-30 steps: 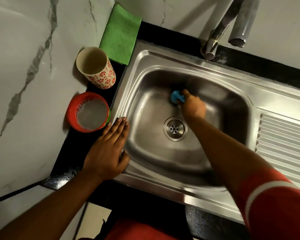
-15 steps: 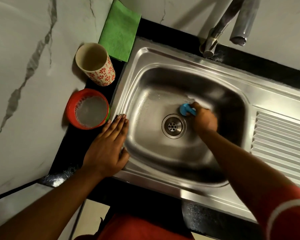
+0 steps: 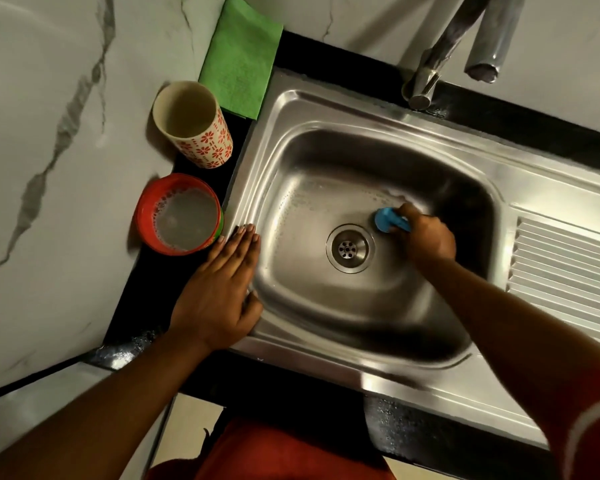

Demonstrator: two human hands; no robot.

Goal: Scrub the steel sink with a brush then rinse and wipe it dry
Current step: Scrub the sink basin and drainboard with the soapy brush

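Sink (image 3: 378,109): right hand (image 3: 426,237) grips blue brush (image 3: 388,220), seemingly touching the basin at the drain's (image 3: 350,248) two o'clock; left hand (image 3: 219,289) flat, fingers straight, on rim.

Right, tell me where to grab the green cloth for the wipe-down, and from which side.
Take the green cloth by its near right corner, the one closest to the sink rim. It lies flat on the counter, its far end running up against the wall, so the near edge is probably the easiest part to pinch. Come from the sink side, since the patterned cup stands close on its left.
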